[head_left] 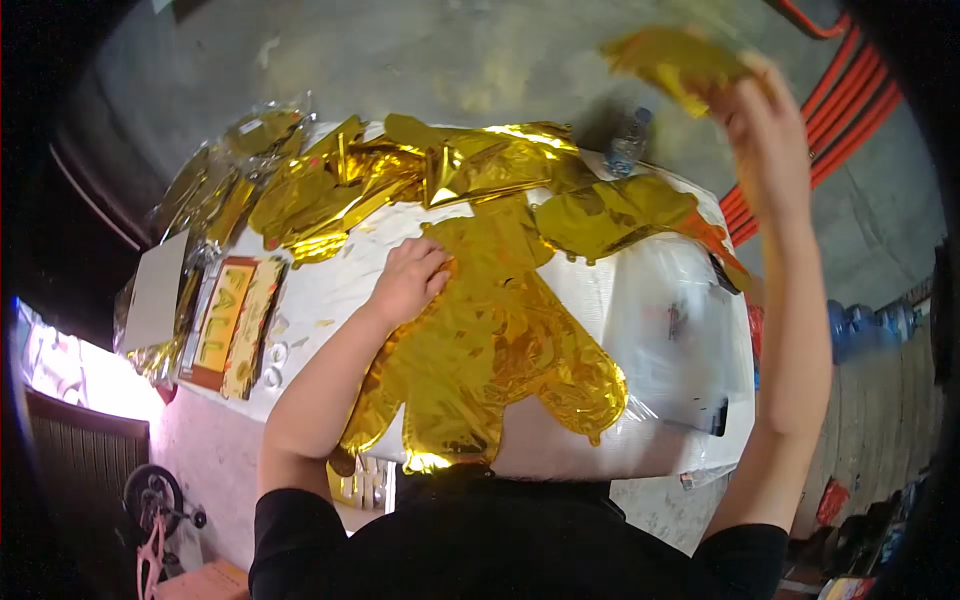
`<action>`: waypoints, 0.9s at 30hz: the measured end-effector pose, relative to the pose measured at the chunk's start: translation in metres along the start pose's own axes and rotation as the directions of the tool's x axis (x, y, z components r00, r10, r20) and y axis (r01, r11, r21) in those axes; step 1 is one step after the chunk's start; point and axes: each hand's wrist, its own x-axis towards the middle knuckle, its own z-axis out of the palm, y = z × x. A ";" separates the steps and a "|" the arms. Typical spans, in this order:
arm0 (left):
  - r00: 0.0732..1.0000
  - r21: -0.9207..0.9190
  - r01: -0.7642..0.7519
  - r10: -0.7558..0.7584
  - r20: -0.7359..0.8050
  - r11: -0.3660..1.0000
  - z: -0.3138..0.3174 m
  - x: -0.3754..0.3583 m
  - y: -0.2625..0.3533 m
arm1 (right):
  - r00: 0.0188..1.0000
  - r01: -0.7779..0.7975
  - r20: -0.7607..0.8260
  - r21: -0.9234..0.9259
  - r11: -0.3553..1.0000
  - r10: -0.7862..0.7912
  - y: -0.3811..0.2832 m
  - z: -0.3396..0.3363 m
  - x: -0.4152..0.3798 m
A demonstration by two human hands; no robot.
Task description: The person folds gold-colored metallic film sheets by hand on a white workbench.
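A flat, uninflated gold foil balloon (490, 330) with rounded lobes lies spread over the near middle of the table. My left hand (412, 278) presses at its upper left edge, fingers curled onto the foil. Raised high at the upper right, my right hand (765, 125) grips another gold foil balloon (675, 65), both blurred by motion. More flat gold foil balloons (350, 190) are heaped along the far side of the table. One with an orange end (620, 215) lies at the far right.
Clear plastic bags (675, 335) lie on the white table (570, 460) at the right. A water bottle (628, 145) is past the far edge. Packaged foil (225, 185), a "FALL" card (222, 315) and white tape rolls (275, 365) are at the left. Orange hoses (850, 90) run at the right.
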 end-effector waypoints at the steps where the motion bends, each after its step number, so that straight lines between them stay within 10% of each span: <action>1: 1.000 -0.006 -0.002 0.002 0.003 1.000 0.000 0.000 0.000 | 0.993 -0.029 0.120 0.076 0.997 0.020 -0.001 0.016 -0.021; 10: 0.997 0.019 -0.042 0.043 -0.058 0.999 0.004 -0.001 0.000 | 0.823 0.164 0.567 -0.272 0.948 0.021 0.063 0.084 -0.189; 24: 0.999 -0.050 0.028 -0.030 -0.032 0.998 -0.006 0.000 0.007 | 0.911 0.118 0.400 -0.022 0.993 -0.100 0.025 0.095 -0.207; 27: 0.991 -0.166 0.106 -0.119 -0.069 0.980 -0.008 -0.001 0.009 | 0.796 0.141 0.601 -0.068 0.988 -0.072 0.023 0.087 -0.213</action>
